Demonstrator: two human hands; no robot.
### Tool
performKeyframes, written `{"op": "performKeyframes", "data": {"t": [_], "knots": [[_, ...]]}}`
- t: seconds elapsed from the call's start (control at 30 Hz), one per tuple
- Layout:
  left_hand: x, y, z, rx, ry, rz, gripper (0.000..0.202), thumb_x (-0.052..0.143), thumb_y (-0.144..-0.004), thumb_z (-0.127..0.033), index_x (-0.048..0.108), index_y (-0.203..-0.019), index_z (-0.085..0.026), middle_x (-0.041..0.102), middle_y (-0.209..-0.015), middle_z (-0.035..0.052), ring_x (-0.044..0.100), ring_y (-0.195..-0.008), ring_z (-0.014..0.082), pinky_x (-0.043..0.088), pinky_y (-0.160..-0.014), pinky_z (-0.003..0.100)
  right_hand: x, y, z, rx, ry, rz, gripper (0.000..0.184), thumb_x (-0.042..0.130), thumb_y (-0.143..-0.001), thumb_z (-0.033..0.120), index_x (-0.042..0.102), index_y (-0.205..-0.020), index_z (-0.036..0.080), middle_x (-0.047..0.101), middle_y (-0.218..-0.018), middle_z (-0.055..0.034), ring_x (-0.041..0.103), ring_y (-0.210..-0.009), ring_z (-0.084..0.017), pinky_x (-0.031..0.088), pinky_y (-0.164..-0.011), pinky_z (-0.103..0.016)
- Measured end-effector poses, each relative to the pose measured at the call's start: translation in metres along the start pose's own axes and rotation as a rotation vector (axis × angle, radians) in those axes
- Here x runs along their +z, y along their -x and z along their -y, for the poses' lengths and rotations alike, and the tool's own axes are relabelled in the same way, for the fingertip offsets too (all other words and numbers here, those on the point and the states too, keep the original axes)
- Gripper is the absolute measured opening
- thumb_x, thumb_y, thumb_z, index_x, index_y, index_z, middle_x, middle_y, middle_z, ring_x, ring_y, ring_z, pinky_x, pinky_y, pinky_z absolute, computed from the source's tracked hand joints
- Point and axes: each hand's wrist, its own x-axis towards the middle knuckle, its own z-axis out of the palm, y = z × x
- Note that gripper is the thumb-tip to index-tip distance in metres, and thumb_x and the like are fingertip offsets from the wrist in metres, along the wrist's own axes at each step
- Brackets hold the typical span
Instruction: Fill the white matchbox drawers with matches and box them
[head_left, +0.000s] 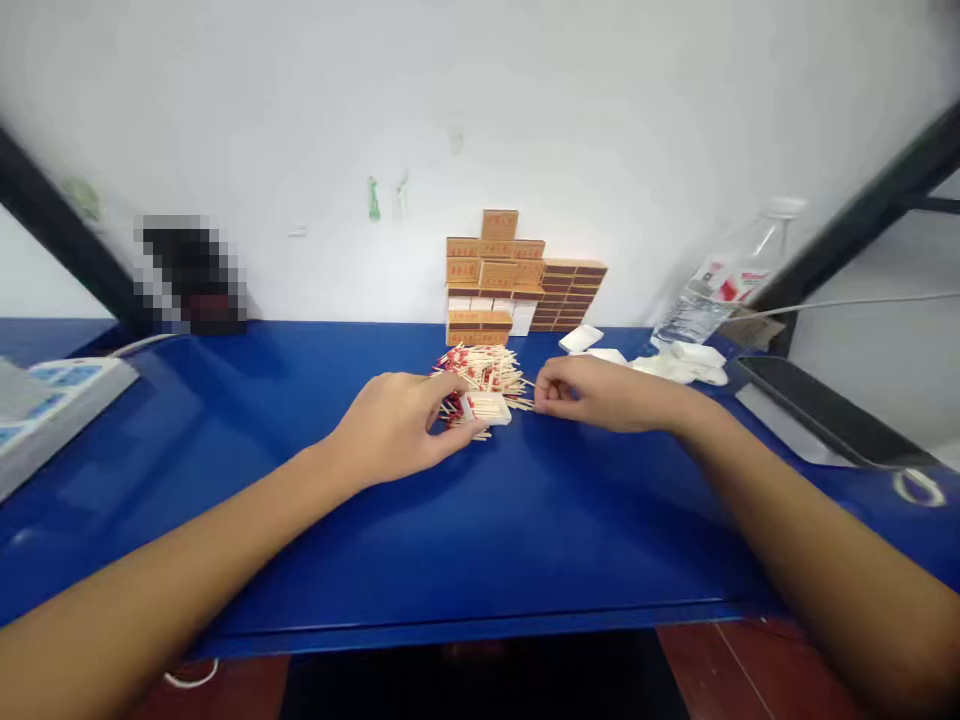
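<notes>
A heap of red-tipped matches [486, 369] lies on the blue table [480, 520]. In front of the heap sits a small white matchbox tray [487, 407] with a few matches in it. My left hand [394, 427] rests beside the tray, thumb and fingers closed on its left end. My right hand [600, 392] is just right of the heap, fingertips pinched together; whether a match is in them is too small to make out.
Stacked tan matchboxes [517, 275] stand against the white wall behind the heap. White box trays [581, 338] and crumpled tissue [686, 362] lie at the right, near a plastic water bottle [724, 280] and a dark phone [825, 410]. A grey device [52, 400] sits at the left edge.
</notes>
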Motion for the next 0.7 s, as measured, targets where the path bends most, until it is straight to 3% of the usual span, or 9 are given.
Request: {"op": "performKeyframes", "data": {"t": [0.13,0.23,0.4,0.6,0.7], "knots": [[-0.003,0.000,-0.002,-0.002,0.020,0.002,0.033,0.067,-0.095,-0.048,0.074,-0.101,-0.016,0.059,-0.057,-0.0033,0.051,-0.047,0.0129,0.031,-0.053,0.027,-0.004,-0.002,0.000,-0.099,-0.032,-0.184,0.017,0.061,-0.093,0.035,0.067,-0.089,0.019,0.069,-0.083,-0.0051,0.059,-0.071,-0.018,0.044,-0.065,-0.031],[-0.003,0.001,-0.003,0.006,0.037,0.012,0.030,0.068,-0.095,-0.045,0.074,-0.100,-0.016,0.059,-0.057,-0.0039,0.050,-0.047,0.0125,0.031,-0.053,0.026,0.002,-0.001,0.015,-0.224,-0.091,-0.324,0.018,0.063,-0.096,0.036,0.067,-0.089,0.020,0.067,-0.084,-0.0036,0.056,-0.071,-0.016,0.043,-0.065,-0.029],[-0.002,0.003,-0.001,0.035,0.066,0.008,0.030,0.069,-0.094,-0.043,0.073,-0.106,-0.016,0.059,-0.058,-0.0045,0.050,-0.048,0.0124,0.033,-0.053,0.026,0.016,0.002,0.042,-0.346,-0.079,-0.350,0.011,0.064,-0.097,0.027,0.068,-0.088,0.021,0.064,-0.086,-0.0019,0.054,-0.072,-0.014,0.039,-0.066,-0.027],[-0.001,0.004,0.002,0.041,0.080,0.017,0.029,0.069,-0.095,-0.043,0.074,-0.107,-0.017,0.060,-0.059,-0.0048,0.051,-0.048,0.0121,0.034,-0.053,0.026,0.011,0.000,0.037,-0.270,-0.156,-0.385,0.015,0.066,-0.095,0.032,0.069,-0.087,0.021,0.065,-0.080,-0.0010,0.053,-0.068,-0.014,0.038,-0.063,-0.028],[-0.001,0.004,0.003,0.046,0.076,0.004,0.030,0.069,-0.095,-0.043,0.073,-0.107,-0.016,0.060,-0.059,-0.0045,0.051,-0.048,0.0121,0.034,-0.053,0.026,0.006,-0.003,0.028,-0.189,-0.083,-0.442,0.015,0.065,-0.094,0.032,0.070,-0.087,0.020,0.066,-0.079,-0.0023,0.055,-0.068,-0.015,0.038,-0.064,-0.029]]}}
